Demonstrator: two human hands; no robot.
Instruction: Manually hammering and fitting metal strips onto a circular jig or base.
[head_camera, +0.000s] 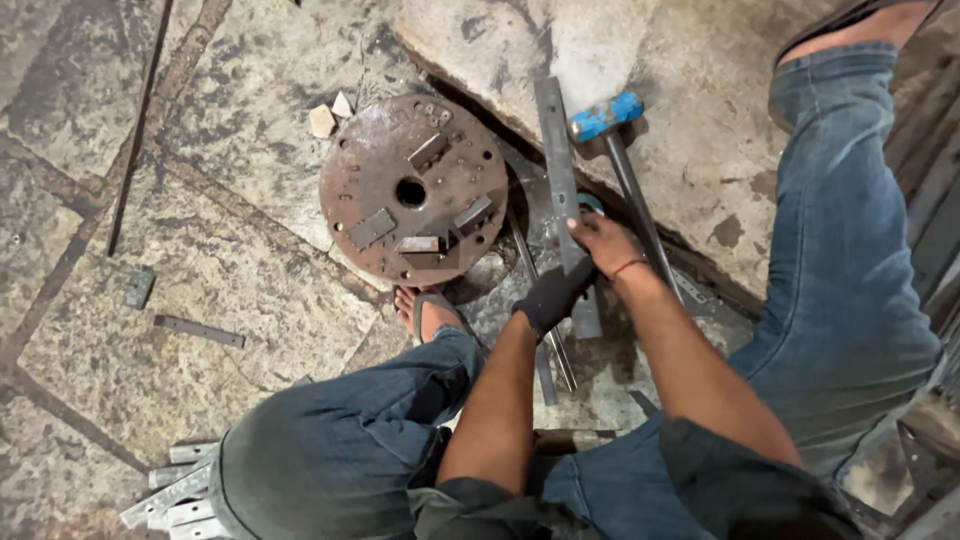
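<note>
Flat bar (558, 160): lower end hidden under both hands.
Strip pile (170, 495): cut off at 7 o'clock edge.
Shoe (850, 18): cropped at 1 o'clock.

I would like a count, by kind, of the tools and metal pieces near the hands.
Hammer, blue head: 1
Round steel disc: 1
Flat bar held by left hand and right hand: 1
Thin rods under the bar: 2
Loose strip on the floor: 1
Total: 6
</note>
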